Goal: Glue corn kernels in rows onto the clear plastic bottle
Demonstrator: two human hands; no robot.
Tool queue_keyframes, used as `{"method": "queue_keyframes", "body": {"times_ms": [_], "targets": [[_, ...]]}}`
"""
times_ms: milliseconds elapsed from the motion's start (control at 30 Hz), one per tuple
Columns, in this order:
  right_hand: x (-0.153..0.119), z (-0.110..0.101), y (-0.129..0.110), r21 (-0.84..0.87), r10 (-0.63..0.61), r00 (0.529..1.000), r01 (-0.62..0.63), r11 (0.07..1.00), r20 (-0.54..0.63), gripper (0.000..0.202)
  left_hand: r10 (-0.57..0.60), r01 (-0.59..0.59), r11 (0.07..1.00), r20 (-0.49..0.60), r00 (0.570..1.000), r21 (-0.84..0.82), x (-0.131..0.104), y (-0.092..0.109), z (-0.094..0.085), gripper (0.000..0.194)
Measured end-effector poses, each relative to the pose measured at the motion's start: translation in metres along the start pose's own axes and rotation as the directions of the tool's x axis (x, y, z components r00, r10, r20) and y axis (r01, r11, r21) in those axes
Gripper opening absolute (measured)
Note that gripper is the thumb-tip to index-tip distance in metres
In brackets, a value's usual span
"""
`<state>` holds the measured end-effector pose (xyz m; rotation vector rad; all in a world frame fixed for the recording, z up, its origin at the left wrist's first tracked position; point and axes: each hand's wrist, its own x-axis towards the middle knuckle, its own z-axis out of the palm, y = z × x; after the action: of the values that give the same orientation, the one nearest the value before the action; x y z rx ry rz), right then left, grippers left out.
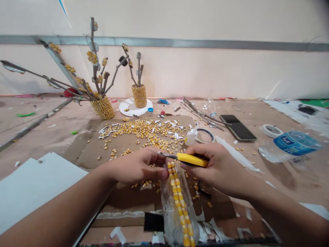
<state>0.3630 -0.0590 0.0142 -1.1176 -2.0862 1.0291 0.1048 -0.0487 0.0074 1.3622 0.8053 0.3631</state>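
Observation:
My left hand [140,166] pinches the far end of a clear plastic piece [167,209], which looks like a bottle or tube. Two rows of yellow corn kernels [180,202] run along its length. In my right hand [213,168] is a utility knife [192,160] with a yellow handle. Its thin dark tip points left, over the far end of the plastic and close to my left fingers. The fingertips of my right hand are partly hidden behind the handle.
Loose corn kernels [144,128] and paper scraps cover the cardboard [84,151]. Behind stand two kernel-covered pots [102,108] with branches. A glue bottle [191,136], tape roll [271,130], phone [238,127] and water bottle [290,145] lie to the right; white sheets [38,192] lie left.

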Motion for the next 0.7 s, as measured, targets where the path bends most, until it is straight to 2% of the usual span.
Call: {"method": "queue_keyframes", "body": {"times_ms": [200, 333, 533, 700], "targets": [[0.0005, 0.001, 0.0034, 0.022, 0.046, 0.997, -0.048, 0.999, 0.064, 0.011, 0.036, -0.039, 0.995, -0.033, 0.999, -0.093, 0.0005, -0.0038, 0.0025, 0.022], [0.0007, 0.0034, 0.0004, 0.095, 0.132, 0.986, -0.142, 0.985, 0.103, 0.011, 0.041, -0.041, 0.992, 0.001, 0.999, -0.116, 0.0028, -0.0021, 0.0044, 0.018], [-0.0003, 0.0063, -0.0019, 0.151, 0.238, 0.966, -0.251, 0.956, 0.104, 0.014, 0.0, 0.002, 0.999, 0.039, 0.999, -0.045, 0.0047, 0.0002, 0.0047, 0.018], [-0.0015, 0.0048, -0.0057, 0.161, 0.303, 0.941, -0.325, 0.932, 0.148, 0.02, -0.016, 0.015, 1.0, 0.066, 0.998, 0.015, 0.0047, -0.0041, 0.0018, 0.02]]}}
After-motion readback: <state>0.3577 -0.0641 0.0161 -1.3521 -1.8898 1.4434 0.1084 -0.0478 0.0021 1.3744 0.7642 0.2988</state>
